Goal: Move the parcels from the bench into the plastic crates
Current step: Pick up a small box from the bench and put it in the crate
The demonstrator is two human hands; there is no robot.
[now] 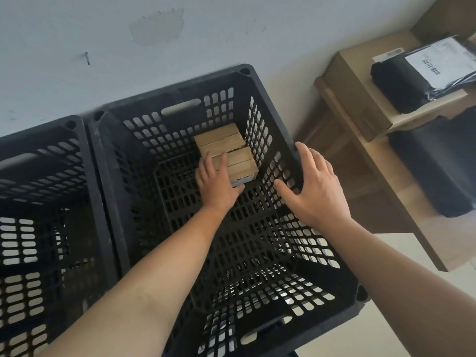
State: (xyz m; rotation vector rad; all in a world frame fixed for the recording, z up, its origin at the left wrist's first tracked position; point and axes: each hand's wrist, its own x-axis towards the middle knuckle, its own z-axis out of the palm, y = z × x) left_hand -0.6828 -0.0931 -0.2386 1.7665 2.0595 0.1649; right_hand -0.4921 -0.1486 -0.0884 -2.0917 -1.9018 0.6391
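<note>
Cardboard parcel (240, 163) under left hand (216, 182), fingers flat.

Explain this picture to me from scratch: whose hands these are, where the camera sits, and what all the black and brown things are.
There is no machine here. One camera worn on a person's head looks down at their two bare hands. The left hand reaches deep into a black plastic crate and rests on small brown cardboard boxes stacked in its far right corner; whether it grips one I cannot tell. The right hand is open, fingers spread, at the crate's right wall, holding nothing. A second crate stands beside it on the left. On the right is a wooden bench carrying a cardboard box and black bagged parcels with white barcode labels, still waiting to be moved.
</note>
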